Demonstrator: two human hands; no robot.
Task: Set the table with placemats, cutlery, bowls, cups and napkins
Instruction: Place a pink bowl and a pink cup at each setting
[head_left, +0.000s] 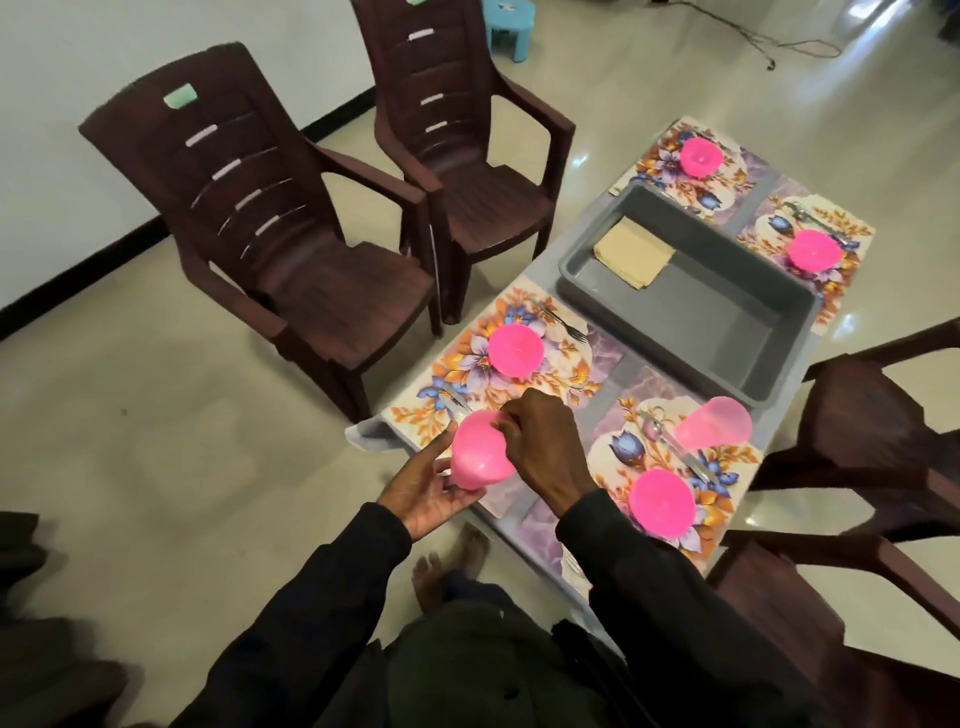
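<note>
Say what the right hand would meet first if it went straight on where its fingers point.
The pink cup in the left hand; the right hand points left at it, its fingers seemingly pinching the rim.

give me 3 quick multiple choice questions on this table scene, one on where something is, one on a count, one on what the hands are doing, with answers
1. Where are the beige napkins?
A) on a chair
B) in the grey tub
C) on the floor

2. How many pink bowls sit on the placemats?
A) two
B) three
C) four

3. What are the left hand and right hand doing?
A) both hold the same pink cup
B) both hang empty
C) one lifts a fork

Answers:
1 B, the napkins lie stacked in the far corner of the grey tub.
2 C, each of the four placemats carries one pink bowl.
3 A, the left hand holds the pink cup from below while the right hand pinches its upper end.
</note>
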